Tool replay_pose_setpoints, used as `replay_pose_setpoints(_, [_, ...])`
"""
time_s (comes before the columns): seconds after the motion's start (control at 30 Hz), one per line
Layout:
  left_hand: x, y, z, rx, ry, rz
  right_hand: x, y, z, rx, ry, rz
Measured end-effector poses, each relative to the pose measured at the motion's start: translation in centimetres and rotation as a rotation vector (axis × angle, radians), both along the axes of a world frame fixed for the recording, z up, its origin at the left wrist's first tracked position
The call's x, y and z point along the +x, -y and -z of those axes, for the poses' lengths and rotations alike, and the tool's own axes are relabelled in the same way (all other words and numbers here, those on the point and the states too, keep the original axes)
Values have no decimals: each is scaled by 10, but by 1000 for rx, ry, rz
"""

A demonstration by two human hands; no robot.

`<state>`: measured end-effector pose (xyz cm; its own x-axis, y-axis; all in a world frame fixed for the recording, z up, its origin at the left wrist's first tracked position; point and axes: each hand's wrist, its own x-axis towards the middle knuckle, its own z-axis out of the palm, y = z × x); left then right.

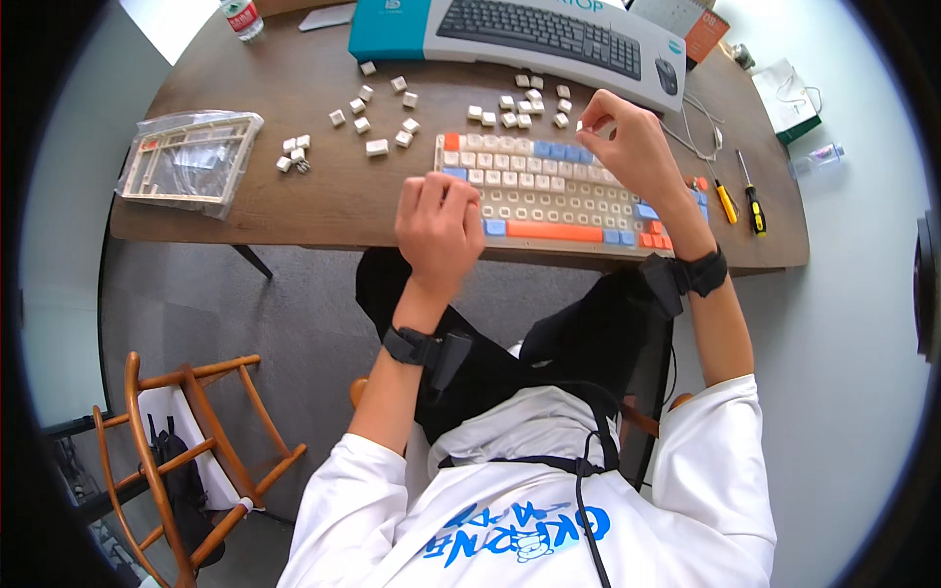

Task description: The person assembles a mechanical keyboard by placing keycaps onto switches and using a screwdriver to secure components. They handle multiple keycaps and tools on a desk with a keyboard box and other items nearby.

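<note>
Nearest to us, the left hand rests curled on the front-left edge of the keyboard, fingers folded almost shut, knuckles over the blank sockets; we can't tell if anything sits inside that fist. It looks to be steadying the board. The kbd lies near the table front edge, w/ cream caps, blue caps at 12 o'clock and an orange spacebar at 6 o'clock; many middle sockets are bare.

Further out, at about 1 o'clock from the board's centre, the right hand is raised over the top rows, thumb and forefinger pinched nearly closed on one small white keycap, other fingers loosely bent.

To seat it well, we judge: keep the left hand pressing the frame, line the cap square over its socket, push straight down, no tilt.

Beyond that, loose keycaps lie scattered at 12 o'clock, a 2nd group at 10 o'clock. Far left at 9 o'clock sits a bagged frame; at 3 o'clock two screwdrivers. Furthest back lies a boxed keyboard set.
</note>
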<state>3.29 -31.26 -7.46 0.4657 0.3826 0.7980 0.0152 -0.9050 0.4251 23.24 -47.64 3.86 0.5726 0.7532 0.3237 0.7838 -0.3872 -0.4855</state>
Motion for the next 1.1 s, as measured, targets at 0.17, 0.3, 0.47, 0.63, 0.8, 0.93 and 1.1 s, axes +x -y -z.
replay_pose_setpoints(0.17, [2, -1, 3, 24, 13, -4, -32, 26, 10, 42, -84, -87])
replay_pose_setpoints(0.3, [2, -1, 1, 19, 15, -8, -38, 31, 30, 123, -76, -128])
replay_pose_setpoints(0.47, [3, 0, 1, 6, 26, -7, -38, 33, 44, 143, 103, -132])
replay_pose_setpoints(0.63, [2, -1, 1, 24, 12, -9, -35, 36, 49, 165, 51, -153])
replay_pose_setpoints(0.8, [3, -1, 2, 12, 9, -6, -38, 37, 55, 205, 184, -174])
replay_pose_setpoints(0.93, [2, -2, 2, 16, 15, -5, -39, 37, 59, 217, 242, -176])
replay_pose_setpoints(1.1, [2, -1, 2, 15, 9, -4, -41, 37, 62, 232, 270, -166])
